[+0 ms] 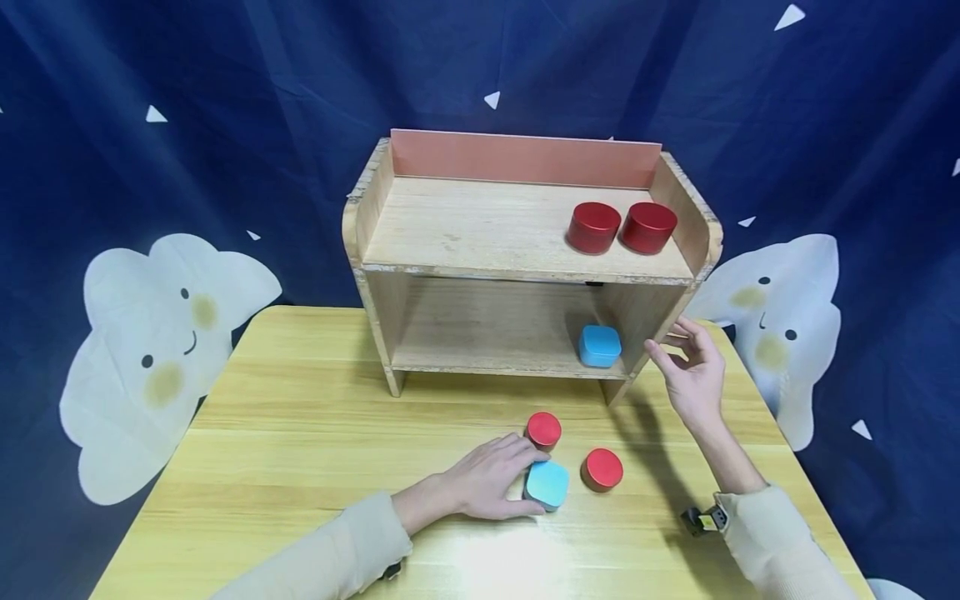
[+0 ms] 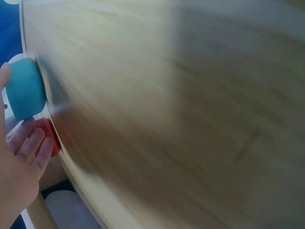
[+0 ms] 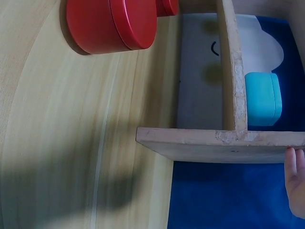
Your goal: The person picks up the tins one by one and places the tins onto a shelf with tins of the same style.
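You find no readable text, label, brand or number here — not on the tins, shelf, tabletop or backdrop.

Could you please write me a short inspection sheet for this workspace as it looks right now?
Surface: wooden table, bare in front.
Job's things: blue tin and two red tins on the table; shelf holds two red tins on top, one blue tin below.
Clutter: nothing seen.
Hands: left hand touches the blue tin; right hand open beside the shelf's right side.
Cables: nothing seen.
Surroundings: dark blue curtain with white clouds.
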Demonstrator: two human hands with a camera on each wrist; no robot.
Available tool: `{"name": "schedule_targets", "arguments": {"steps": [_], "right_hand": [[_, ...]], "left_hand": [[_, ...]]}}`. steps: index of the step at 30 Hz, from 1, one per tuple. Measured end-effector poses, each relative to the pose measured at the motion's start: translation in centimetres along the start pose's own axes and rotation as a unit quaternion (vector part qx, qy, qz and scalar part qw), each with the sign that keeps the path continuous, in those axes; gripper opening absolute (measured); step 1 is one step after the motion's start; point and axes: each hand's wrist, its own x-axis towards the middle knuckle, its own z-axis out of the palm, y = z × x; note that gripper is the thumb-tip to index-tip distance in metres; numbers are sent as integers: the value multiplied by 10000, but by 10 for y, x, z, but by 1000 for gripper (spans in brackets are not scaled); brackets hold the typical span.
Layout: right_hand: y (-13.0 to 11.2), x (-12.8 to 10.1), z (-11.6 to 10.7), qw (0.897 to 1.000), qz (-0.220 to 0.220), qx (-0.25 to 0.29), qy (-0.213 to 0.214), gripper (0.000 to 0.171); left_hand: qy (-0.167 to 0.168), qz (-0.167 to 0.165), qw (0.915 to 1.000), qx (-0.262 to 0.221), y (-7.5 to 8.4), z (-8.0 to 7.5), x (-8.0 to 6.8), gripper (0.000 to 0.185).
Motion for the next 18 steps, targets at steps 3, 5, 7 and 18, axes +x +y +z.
{"name": "schedule_targets", "arguments": {"steps": [3, 5, 7, 18], "right_hand": [[-1, 0, 0, 10000, -51, 38, -31, 47], [-1, -1, 0, 10000, -69, 51, -42, 46], [-2, -1, 1, 10000, -80, 26, -40, 46], [2, 0, 0, 10000, -16, 3, 6, 48]], "left_hand": [[-20, -59, 10000, 11, -1, 2, -1, 69], [-17, -96, 10000, 20, -2, 4, -1, 68], [-10, -111, 9999, 36, -3, 6, -2, 68], [44, -146, 9999, -3, -3, 11, 0, 64]]}}
